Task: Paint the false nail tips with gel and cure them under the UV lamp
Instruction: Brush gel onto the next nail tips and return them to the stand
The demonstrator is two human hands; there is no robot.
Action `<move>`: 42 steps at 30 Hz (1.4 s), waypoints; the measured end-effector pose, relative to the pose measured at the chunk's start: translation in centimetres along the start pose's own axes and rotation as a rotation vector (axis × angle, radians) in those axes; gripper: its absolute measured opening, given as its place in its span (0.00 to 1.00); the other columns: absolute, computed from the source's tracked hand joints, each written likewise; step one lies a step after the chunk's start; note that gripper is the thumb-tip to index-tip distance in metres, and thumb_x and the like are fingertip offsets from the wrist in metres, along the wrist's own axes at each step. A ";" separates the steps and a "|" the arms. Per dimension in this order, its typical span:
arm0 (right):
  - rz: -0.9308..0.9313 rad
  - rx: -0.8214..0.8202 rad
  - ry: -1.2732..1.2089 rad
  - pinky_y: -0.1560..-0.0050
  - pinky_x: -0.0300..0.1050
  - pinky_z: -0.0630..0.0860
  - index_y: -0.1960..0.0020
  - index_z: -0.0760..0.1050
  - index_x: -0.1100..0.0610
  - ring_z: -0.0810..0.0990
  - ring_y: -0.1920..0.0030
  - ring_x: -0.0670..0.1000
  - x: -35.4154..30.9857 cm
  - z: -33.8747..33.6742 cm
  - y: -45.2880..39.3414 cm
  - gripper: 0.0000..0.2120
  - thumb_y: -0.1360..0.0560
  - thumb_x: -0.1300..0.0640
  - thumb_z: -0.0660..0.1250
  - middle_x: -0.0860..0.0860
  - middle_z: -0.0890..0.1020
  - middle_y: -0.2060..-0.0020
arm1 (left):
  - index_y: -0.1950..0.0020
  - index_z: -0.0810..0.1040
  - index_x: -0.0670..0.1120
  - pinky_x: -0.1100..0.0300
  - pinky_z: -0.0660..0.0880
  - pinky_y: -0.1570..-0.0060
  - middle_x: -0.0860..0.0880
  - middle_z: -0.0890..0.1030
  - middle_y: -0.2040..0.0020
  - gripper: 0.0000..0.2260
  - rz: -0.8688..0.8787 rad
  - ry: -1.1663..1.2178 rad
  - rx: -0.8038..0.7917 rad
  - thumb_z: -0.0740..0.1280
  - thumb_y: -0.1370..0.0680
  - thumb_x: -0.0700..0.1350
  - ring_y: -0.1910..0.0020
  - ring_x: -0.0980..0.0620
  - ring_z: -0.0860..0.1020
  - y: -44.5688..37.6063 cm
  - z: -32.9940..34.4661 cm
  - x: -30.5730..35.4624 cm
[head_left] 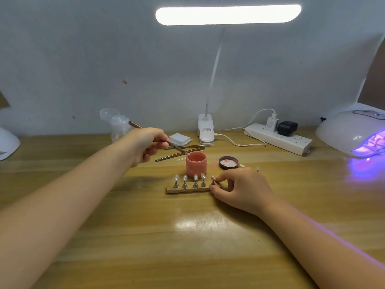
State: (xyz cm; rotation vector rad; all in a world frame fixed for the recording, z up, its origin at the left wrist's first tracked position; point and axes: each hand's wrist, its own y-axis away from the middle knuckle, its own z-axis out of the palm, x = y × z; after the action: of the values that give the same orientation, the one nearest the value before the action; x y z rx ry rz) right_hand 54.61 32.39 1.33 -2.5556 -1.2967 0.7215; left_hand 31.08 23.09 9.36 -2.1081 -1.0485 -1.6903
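Observation:
A pink gel jar (196, 165) stands open at the table's middle, its dark lid (228, 162) lying to its right. My left hand (146, 146) grips a thin brush (166, 142) whose tip rests at the jar's rim. In front of the jar a brown strip holder (187, 190) carries several clear nail tips on metal stands (195, 181). My right hand (242, 188) pinches the rightmost stand (213, 180) at the strip's right end. The UV lamp (352, 133) glows purple at the far right.
Two more brushes (183, 151) lie behind the jar beside a stack of white pads (180, 139). A clip desk lamp (206, 131), a power strip (279, 138) with cables, and a clear plastic bottle (118, 126) line the back edge. A loose nail stand (258, 169) sits beyond my right hand.

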 end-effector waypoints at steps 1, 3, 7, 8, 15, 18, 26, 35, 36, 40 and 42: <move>0.000 0.001 0.001 0.70 0.37 0.60 0.47 0.81 0.44 0.69 0.69 0.42 0.0 0.0 0.0 0.16 0.28 0.37 0.66 0.42 0.72 0.73 | 0.55 0.82 0.45 0.63 0.63 0.73 0.54 0.79 0.73 0.07 -0.001 0.007 0.014 0.65 0.24 0.45 0.72 0.57 0.68 0.0 -0.2 -0.2; 0.003 -0.003 0.005 0.70 0.37 0.60 0.47 0.81 0.44 0.69 0.69 0.42 0.1 0.0 0.0 0.16 0.28 0.36 0.65 0.42 0.73 0.73 | 0.55 0.82 0.45 0.63 0.63 0.72 0.54 0.79 0.73 0.07 -0.004 0.043 0.020 0.65 0.24 0.44 0.72 0.56 0.68 0.0 -0.7 -0.4; 0.000 -0.019 0.007 0.69 0.38 0.60 0.46 0.81 0.45 0.69 0.69 0.43 0.0 0.0 -0.1 0.17 0.27 0.37 0.65 0.42 0.74 0.72 | 0.57 0.81 0.47 0.64 0.65 0.71 0.55 0.80 0.72 0.07 -0.032 0.146 -0.050 0.65 0.22 0.45 0.71 0.57 0.69 0.4 -0.5 -0.8; -0.002 -0.021 0.005 0.69 0.38 0.60 0.46 0.81 0.45 0.68 0.69 0.43 0.0 0.0 -0.1 0.17 0.27 0.37 0.65 0.42 0.74 0.72 | 0.57 0.81 0.47 0.65 0.65 0.71 0.55 0.80 0.72 0.07 -0.047 0.154 -0.063 0.65 0.22 0.46 0.71 0.57 0.69 0.5 -0.2 -0.9; -0.002 -0.008 0.030 0.70 0.37 0.58 0.45 0.81 0.44 0.69 0.68 0.43 -0.1 -0.1 0.0 0.16 0.27 0.37 0.64 0.43 0.73 0.72 | 0.60 0.79 0.47 0.65 0.62 0.70 0.55 0.78 0.75 0.09 -0.041 0.197 0.010 0.64 0.22 0.44 0.71 0.57 0.68 0.9 -0.5 -2.3; -0.006 -0.013 0.034 0.71 0.36 0.56 0.43 0.81 0.42 0.67 0.70 0.41 -0.1 -0.2 0.0 0.16 0.26 0.37 0.64 0.42 0.72 0.73 | 0.59 0.80 0.46 0.66 0.64 0.72 0.54 0.79 0.73 0.08 0.038 0.325 0.036 0.65 0.22 0.44 0.73 0.57 0.69 1.7 -0.7 -2.7; -0.010 0.014 -0.022 0.69 0.38 0.60 0.43 0.81 0.42 0.71 0.66 0.44 -0.4 -0.4 0.2 0.14 0.25 0.41 0.65 0.41 0.73 0.73 | 0.54 0.82 0.43 0.66 0.74 0.69 0.48 0.83 0.66 0.09 0.348 0.638 0.016 0.63 0.20 0.42 0.69 0.58 0.78 5.7 2.5 -5.3; -0.156 0.036 0.076 0.60 0.47 0.75 0.46 0.83 0.46 0.78 0.61 0.46 -1.2 -0.7 0.7 0.12 0.22 0.46 0.62 0.45 0.82 0.63 | 0.55 0.82 0.44 0.61 0.76 0.58 0.47 0.84 0.63 0.10 0.609 0.478 0.153 0.63 0.20 0.37 0.60 0.52 0.80 7.4 3.9 -7.1; -0.185 0.056 0.065 0.60 0.48 0.76 0.48 0.83 0.48 0.78 0.61 0.47 -1.4 -0.6 0.8 0.11 0.22 0.47 0.63 0.46 0.82 0.62 | 0.54 0.82 0.44 0.62 0.77 0.58 0.48 0.84 0.63 0.09 0.631 0.457 0.154 0.63 0.20 0.37 0.60 0.52 0.81 7.5 4.0 -7.1; -0.250 0.253 -0.141 0.63 0.53 0.76 0.54 0.82 0.59 0.77 0.65 0.51 -1.8 -0.7 0.6 0.05 0.24 0.59 0.69 0.50 0.81 0.65 | 0.53 0.82 0.46 0.65 0.77 0.57 0.49 0.84 0.61 0.06 0.771 0.338 0.149 0.65 0.22 0.41 0.58 0.52 0.82 8.3 4.4 -7.3; -0.243 0.340 -0.269 0.63 0.52 0.77 0.53 0.82 0.61 0.77 0.66 0.51 -2.3 -1.1 0.5 0.03 0.25 0.63 0.69 0.51 0.81 0.64 | 0.53 0.81 0.50 0.61 0.78 0.57 0.52 0.84 0.60 0.06 0.845 0.275 0.139 0.64 0.23 0.44 0.58 0.50 0.82 9.0 4.6 -7.2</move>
State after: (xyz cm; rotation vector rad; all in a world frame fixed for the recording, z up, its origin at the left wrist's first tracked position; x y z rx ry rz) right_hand 54.32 30.29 2.85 -2.0451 -1.3891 1.1492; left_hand 39.92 16.69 3.52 -1.7662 -0.1273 -1.3490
